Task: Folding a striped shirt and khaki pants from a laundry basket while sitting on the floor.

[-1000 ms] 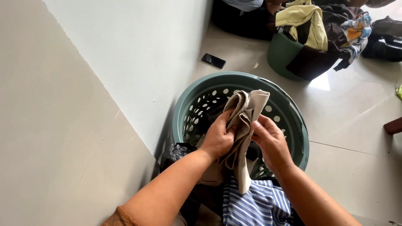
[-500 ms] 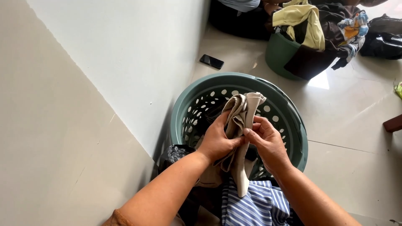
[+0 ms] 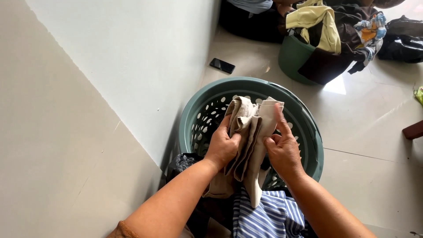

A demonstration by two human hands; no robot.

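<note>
Hands [image 3: 253, 147] both gripping folded beige cloth [image 3: 249, 141] above green basket rim [image 3: 187, 119], wall close left, open floor [image 3: 374, 132] right.

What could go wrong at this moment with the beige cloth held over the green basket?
1. The loose lower end of the folded beige fabric garment hangs below both hands; it may unfold, since the left hand and right hand grip only its upper half.
2. If the grip slips, the garment would probably drop into the round green perforated plastic laundry basket or onto the blue-and-white striped cloth below.
</note>
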